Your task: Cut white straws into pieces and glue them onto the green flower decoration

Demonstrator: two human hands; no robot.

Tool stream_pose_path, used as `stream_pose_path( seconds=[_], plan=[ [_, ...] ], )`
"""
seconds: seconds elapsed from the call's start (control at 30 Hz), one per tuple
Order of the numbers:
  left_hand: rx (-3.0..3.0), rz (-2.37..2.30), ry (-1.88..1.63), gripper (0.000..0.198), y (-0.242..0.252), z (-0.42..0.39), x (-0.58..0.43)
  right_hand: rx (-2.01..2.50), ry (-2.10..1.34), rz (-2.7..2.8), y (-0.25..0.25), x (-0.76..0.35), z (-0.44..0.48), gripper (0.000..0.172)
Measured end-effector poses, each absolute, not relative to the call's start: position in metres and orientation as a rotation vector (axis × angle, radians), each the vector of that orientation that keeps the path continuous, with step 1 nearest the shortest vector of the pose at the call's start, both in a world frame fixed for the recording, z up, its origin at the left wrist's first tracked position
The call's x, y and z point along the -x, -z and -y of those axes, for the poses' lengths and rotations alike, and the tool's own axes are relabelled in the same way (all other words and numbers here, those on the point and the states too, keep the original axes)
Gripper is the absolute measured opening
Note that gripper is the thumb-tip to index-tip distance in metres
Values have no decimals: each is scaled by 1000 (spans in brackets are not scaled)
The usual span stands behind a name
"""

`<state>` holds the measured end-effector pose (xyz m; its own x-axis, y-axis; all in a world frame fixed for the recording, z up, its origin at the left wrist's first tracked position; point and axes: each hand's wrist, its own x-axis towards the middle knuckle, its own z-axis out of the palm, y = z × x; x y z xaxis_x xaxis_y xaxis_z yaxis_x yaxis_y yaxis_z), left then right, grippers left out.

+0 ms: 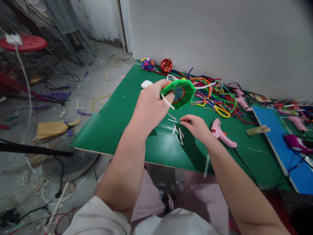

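My left hand (153,104) is raised over the green table (117,124) and grips a green woven pipe-cleaner piece (182,93) with a blue and orange centre. A short white strip sticks out beside the fingers. My right hand (197,127) rests low on the table with its fingers pinched on one of several short white strips (177,130) lying there. A pink glue gun (221,133) lies just right of that hand.
A heap of coloured pipe cleaners (215,94) lies along the wall, with two small woven pieces (156,64) at the far end. A white object (146,84) sits behind my left hand. A blue board (286,143) with more glue guns is at right. Floor clutter at left.
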<state>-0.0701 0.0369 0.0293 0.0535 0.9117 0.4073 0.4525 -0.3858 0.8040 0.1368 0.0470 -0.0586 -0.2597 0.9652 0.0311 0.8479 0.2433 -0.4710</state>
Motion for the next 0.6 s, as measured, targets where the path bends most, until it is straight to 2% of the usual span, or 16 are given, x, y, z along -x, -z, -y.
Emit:
stream_pose_path(
  seconds=[0.13, 0.3, 0.43, 0.6],
  plan=[
    [-1906, -1378, -1259, 17, -24, -38, 67, 1571, -493, 2263, 63, -149, -38, 13],
    [-1892, -1385, -1217, 23, -17, -41, 63, 1247, -200, 2606, 71, -140, -28, 23],
    [-1884, -1394, -1199, 23, -15, -43, 62, 994, -18, 2860, 68, -126, -25, 23],
    [-1896, -1432, -1159, 24, -13, -45, 58, 904, -49, 2952, 66, -126, -29, 23]
  ],
)
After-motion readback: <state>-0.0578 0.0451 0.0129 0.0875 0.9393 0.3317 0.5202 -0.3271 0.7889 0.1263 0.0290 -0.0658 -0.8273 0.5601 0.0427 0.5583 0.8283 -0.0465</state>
